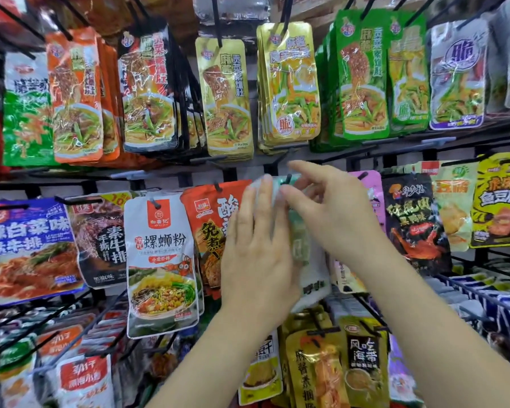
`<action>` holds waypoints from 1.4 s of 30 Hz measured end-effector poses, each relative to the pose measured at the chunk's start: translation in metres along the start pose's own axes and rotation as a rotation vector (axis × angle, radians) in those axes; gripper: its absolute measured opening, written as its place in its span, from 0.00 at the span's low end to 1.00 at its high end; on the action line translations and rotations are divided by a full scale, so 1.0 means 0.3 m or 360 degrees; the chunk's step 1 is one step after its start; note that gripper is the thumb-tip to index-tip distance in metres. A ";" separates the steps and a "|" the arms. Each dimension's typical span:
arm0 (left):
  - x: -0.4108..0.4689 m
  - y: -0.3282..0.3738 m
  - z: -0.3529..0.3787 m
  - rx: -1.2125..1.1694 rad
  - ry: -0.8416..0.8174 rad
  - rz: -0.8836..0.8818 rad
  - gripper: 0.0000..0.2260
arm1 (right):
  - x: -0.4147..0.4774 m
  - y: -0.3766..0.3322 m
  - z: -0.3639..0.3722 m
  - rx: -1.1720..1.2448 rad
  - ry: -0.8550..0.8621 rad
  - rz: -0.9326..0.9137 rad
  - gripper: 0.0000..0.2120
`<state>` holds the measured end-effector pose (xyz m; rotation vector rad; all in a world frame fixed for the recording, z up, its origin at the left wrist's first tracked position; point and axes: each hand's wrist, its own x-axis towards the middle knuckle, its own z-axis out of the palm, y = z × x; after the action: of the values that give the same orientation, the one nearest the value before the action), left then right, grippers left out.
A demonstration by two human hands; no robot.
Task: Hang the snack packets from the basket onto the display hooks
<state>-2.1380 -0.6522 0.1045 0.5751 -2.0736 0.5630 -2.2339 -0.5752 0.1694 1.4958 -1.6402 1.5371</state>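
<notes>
A pale green and white snack packet (305, 254) hangs in the middle row of the display, its top at a black hook tip (287, 179). My left hand (256, 240) lies against the packet's left side with fingers straight up along it. My right hand (330, 210) pinches the packet's top edge by the hook between thumb and fingers. Most of the packet is hidden behind both hands. The basket is out of view.
Hooks full of packets surround the spot: an orange-red packet (211, 219) just left, a white noodle packet (159, 260) further left, a pink packet (371, 189) and a black one (412, 225) to the right. More rows hang above and below.
</notes>
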 end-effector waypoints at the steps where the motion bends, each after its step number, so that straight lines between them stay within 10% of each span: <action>1: 0.003 0.001 0.002 0.0011 -0.0051 0.0028 0.42 | 0.023 -0.002 0.013 0.0048 0.0017 -0.0024 0.14; 16: 0.106 -0.051 0.087 0.0090 -0.0459 0.0026 0.39 | 0.056 0.041 0.027 -0.0032 0.0103 -0.0327 0.07; 21: 0.040 -0.057 0.051 0.0270 -0.0206 0.0134 0.29 | 0.036 0.043 -0.005 0.0032 -0.0035 -0.0175 0.10; 29: -0.029 -0.072 0.029 0.0477 -0.0171 0.0074 0.29 | -0.131 0.131 0.012 -0.0758 -0.0480 -0.0221 0.20; 42: -0.127 -0.046 -0.052 -0.0344 0.0013 0.0232 0.11 | -0.324 0.114 -0.125 -0.0233 -0.0224 0.0037 0.08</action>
<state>-2.1011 -0.6468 0.0825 0.2980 -2.1463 0.4156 -2.2460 -0.5101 0.0821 1.5404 -1.8134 1.3181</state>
